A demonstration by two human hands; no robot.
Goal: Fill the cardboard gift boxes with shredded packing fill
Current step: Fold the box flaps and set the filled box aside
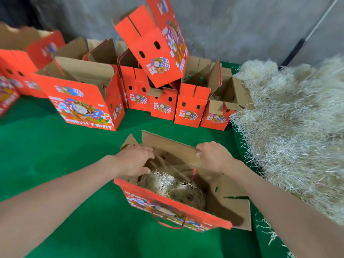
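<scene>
I see both bare hands at the far side of an open gift box (176, 207), which stands on the green table cover (55, 155) in the near middle of the scene. The hands are apart, one at each end of the box's far flap (167, 144).

The right hand (214, 157) has its fingers curled over the top edge of that flap and grips it. The left hand (134, 161) sits at the far left corner of the box with its fingers bent down into the opening. I cannot tell whether it pinches the cardboard or only rests on it.

Inside the box, just nearer than the hands and below them, lies a clump of pale shredded fill (167, 185). A red cord handle (167, 224) hangs on the box's near printed side.

A large heap of the same fill (288, 118) rises along the right, just beside the box. At the far side stands a row of red boxes (191, 107) with flaps up, and one tilted box (154, 47) rests on top of them.
</scene>
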